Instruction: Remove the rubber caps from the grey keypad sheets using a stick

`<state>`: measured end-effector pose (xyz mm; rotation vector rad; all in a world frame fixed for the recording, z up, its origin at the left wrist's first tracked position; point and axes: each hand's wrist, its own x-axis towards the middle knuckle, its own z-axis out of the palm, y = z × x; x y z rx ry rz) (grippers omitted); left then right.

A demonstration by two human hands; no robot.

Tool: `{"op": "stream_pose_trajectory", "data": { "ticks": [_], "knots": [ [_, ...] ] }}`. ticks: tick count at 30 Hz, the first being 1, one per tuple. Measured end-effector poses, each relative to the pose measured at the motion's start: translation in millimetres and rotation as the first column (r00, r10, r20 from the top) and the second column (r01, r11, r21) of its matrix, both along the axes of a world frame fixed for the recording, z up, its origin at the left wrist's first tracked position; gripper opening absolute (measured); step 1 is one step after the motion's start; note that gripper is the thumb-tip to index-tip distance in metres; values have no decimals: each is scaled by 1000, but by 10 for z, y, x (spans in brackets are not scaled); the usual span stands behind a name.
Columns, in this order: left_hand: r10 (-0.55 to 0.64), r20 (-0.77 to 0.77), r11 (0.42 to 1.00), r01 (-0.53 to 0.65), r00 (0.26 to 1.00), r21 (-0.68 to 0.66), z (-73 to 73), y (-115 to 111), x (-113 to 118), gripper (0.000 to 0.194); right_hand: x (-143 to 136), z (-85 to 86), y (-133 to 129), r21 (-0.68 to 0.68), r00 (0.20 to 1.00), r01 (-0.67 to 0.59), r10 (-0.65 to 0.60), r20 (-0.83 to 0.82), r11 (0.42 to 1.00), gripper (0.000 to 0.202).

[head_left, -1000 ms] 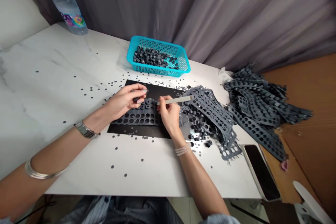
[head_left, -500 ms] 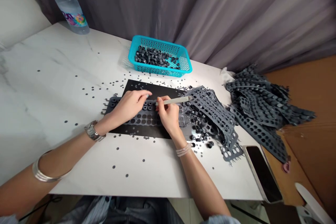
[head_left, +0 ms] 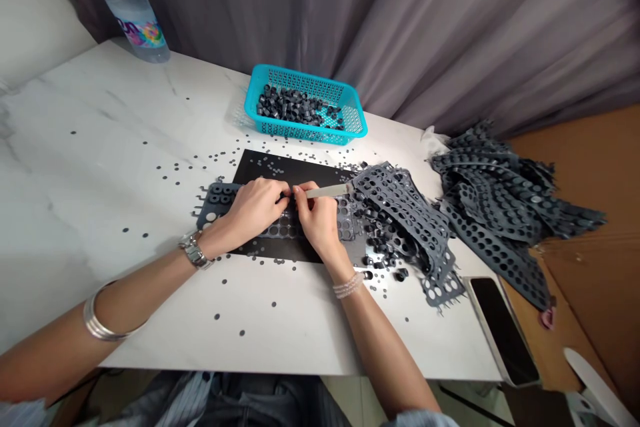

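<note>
A dark grey rubber sheet (head_left: 215, 199) with rows of round holes and raised rings lies on a black board (head_left: 280, 165). My left hand (head_left: 260, 205) rests over the sheet, its fingers curled and thumb close to the fingertips; anything between them is too small to make out. My right hand (head_left: 317, 213) is closed around a pale, flat, stick-like tool (head_left: 327, 191), which points out to the right. The fingertips of both hands nearly meet above the sheet's upper row. Part of the sheet is hidden under the hands.
Behind the board stands a turquoise basket (head_left: 305, 133) with many small black rings. Punched sheets (head_left: 400, 207) and loose rings (head_left: 383, 240) lie to the right, beside a bigger sheet pile (head_left: 495, 187). A phone (head_left: 505, 330), a water bottle (head_left: 133, 13) and scattered small discs are around.
My left hand has moved right and slightly down, its fingers now curled beside the right fingertips. My right hand, with the tool, has shifted slightly left.
</note>
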<state>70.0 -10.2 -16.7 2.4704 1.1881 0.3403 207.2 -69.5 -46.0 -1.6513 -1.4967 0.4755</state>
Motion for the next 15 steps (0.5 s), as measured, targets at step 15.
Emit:
{"op": "stream_pose_trajectory", "data": {
  "ticks": [15],
  "knots": [
    [850, 363, 183, 433, 381, -883, 173, 258, -249, 6, 61, -28, -48, 1, 959, 137, -133, -251, 991, 37]
  ]
}}
